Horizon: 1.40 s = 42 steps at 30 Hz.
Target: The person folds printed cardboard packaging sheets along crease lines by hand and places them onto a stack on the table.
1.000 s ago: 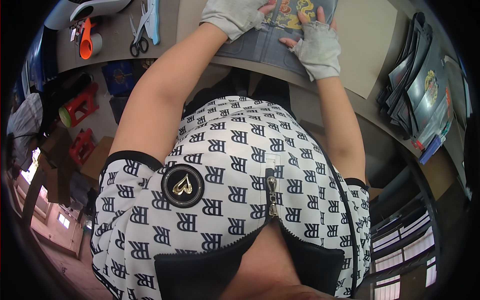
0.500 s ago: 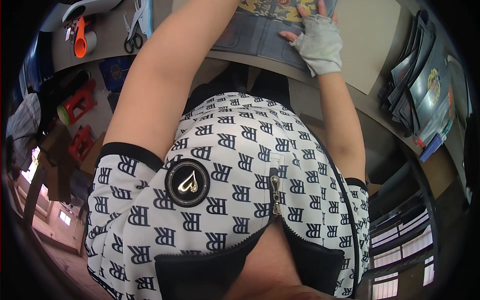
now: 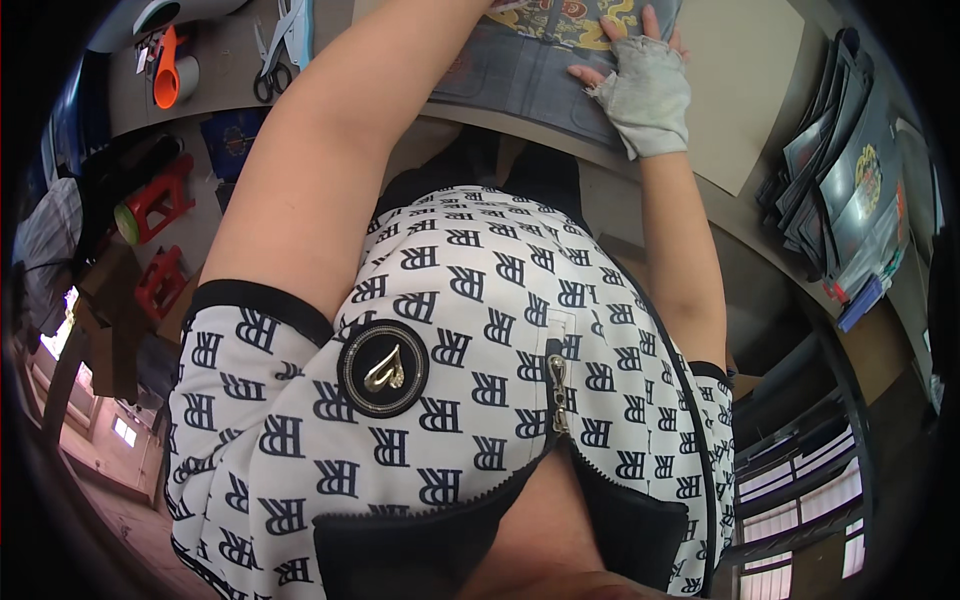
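Grey knitted fabric, fingerless and frayed at the cuff, covered the right hand (image 3: 640,90), whose bare fingertips lay spread and flat on a printed flat sheet (image 3: 540,70) of blue-grey card with a gold and coloured pattern at its far end. It pinched nothing; it pressed the sheet down onto the work table (image 3: 740,60), just beyond the table's near edge. The left hand was out of view past the top rim; only its bare forearm (image 3: 330,170) showed, reaching toward the far left part of the same sheet, so its grip could not be told.

Judged from this, the step in hand was smoothing or squaring the sheet, and the next move would call for steady downward pressure from the right palm while the other hand works.

Left of the grip lay scissors (image 3: 280,50) and an orange-handled tool (image 3: 165,75). Well to the right stood a fanned stack of glossy dark printed sheets (image 3: 850,190). Beneath the sheet, matt brown board (image 3: 740,110) lay smooth and stiff.
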{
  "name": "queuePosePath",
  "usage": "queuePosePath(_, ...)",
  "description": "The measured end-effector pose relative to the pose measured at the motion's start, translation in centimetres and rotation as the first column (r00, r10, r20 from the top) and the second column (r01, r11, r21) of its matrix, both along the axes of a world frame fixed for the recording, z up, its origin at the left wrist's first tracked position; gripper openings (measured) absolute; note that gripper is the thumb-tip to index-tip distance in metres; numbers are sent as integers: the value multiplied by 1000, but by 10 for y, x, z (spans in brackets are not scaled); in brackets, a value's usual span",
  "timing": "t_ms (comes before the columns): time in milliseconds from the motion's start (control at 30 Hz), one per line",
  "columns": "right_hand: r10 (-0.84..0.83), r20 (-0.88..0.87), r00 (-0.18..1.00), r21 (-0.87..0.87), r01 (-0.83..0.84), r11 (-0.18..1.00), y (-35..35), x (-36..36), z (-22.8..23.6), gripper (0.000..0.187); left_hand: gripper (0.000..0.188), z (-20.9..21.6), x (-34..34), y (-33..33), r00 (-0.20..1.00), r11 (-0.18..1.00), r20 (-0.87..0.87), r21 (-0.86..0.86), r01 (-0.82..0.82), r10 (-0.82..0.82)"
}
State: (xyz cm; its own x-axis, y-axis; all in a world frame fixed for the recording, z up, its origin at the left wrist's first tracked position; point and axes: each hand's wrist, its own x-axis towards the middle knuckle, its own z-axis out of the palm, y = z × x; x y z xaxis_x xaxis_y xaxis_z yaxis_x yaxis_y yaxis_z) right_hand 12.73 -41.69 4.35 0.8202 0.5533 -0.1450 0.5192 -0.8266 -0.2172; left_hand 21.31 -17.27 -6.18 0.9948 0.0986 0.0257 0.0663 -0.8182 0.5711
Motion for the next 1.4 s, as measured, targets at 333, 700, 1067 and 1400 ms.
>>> queuePosePath(333,-66,-16,998,-74,65,995,-1,-7,9,86,45,20,-16,-19,997,989,-58,-141,33,-41)
queuePosePath(700,-33,34,999,-43,34,998,-1,-9,-1,87,64,32,-35,-20,970,973,171,181,140,-172)
queuePosePath(1067,83,217,973,-145,-52,988,1,-24,4,78,64,58,-40,-35,991,940,40,324,106,-126)
queuePosePath(1400,224,70,972,-128,-214,968,9,-53,-24,61,58,36,-39,-35,978,916,144,391,85,-152)
